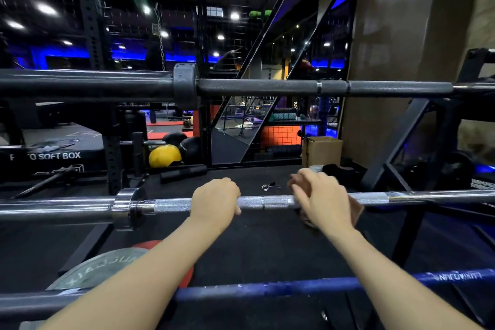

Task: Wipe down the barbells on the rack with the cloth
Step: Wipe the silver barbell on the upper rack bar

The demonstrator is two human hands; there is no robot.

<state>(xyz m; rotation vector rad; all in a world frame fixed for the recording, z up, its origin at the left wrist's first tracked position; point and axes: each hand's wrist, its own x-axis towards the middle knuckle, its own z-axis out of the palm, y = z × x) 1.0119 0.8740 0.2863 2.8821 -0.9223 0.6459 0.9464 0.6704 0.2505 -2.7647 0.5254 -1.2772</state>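
Nearest, a blue bar (267, 286) crosses under both forearms. Beyond it, the chrome bar (267, 201) lies level on the rack (396, 142). Left hand (214, 202) grips its knurling, fingers curled over. Right hand (318, 195) presses a brown cloth (355, 209) around the bar, fingers blurred. Farthest, a black bar (267, 87) lies above.

Three barbells lay across the rack: a black barbell (321, 87), a chrome barbell (171, 205) and a blue barbell (267, 286); two hands showed, the left hand (214, 202) and right hand (320, 195); one cloth (355, 209); one cardboard box (322, 150); one yellow ball (164, 155); two black balls (187, 143).
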